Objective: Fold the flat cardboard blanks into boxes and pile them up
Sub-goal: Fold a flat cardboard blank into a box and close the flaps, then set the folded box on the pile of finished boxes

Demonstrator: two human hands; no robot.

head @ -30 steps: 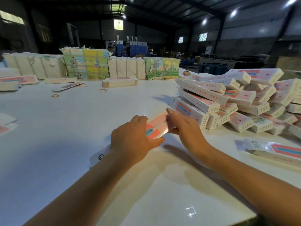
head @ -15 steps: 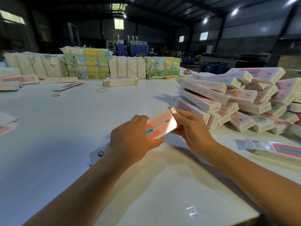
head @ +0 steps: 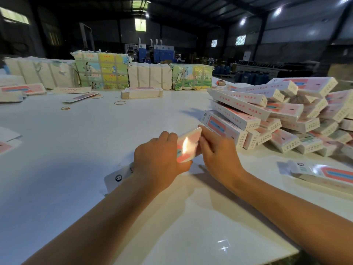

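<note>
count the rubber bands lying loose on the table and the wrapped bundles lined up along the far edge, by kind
Rubber bands: 3, one at the left, one beside a flat blank, one near the middle.
Wrapped bundles: 4, two plain ones and two with colourful printed wrap.
Total: 7

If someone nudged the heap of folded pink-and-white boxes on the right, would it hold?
Probably not: the heap of folded pink-and-white cardboard boxes lies criss-crossed and tilted, so upper ones would likely slide. They look hollow, probably light.
</note>
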